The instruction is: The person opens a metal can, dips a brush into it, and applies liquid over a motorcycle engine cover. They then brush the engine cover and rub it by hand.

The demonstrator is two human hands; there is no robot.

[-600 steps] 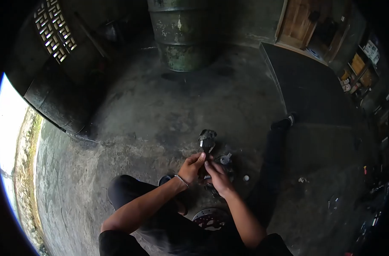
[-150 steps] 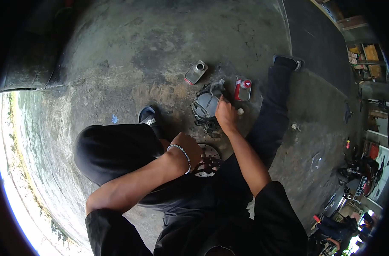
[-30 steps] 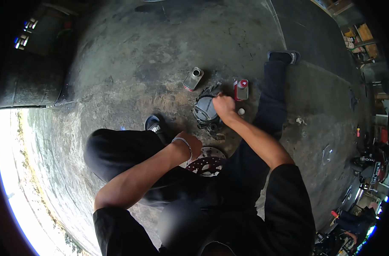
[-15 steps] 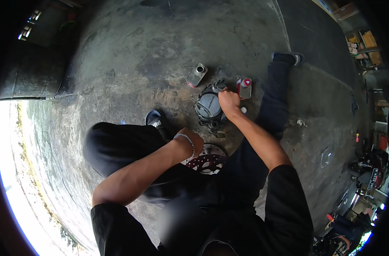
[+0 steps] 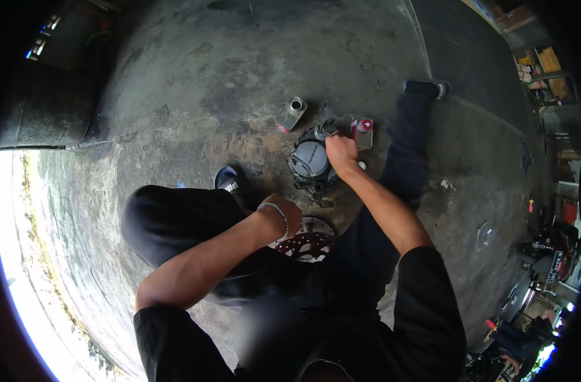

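A round grey engine cover (image 5: 310, 158) with lettering lies on the floor between my legs. My right hand (image 5: 342, 151) is closed at its upper right edge; what its fingers hold is hidden. Nearer to me, my left hand (image 5: 286, 215), with a bracelet at the wrist, is bent inward above a perforated brake disc (image 5: 309, 237), its fingers mostly hidden. Beyond the cover stands an open metal can (image 5: 292, 114). A red-capped can (image 5: 362, 133) is just right of my right hand, and a small white cap (image 5: 362, 165) lies below that can.
My sandalled feet rest on the floor (image 5: 176, 140) at left and right. A dark barrel (image 5: 45, 114) lies at the far left. Shelves (image 5: 545, 70) line the right edge, with a motorcycle (image 5: 554, 254) and another person (image 5: 516, 337) at the lower right.
Twenty seconds ago both hands were together on a dark part. Now they are apart, the right one at the cover. Over the last second the right hand stays at the cover's edge with slight shifts.
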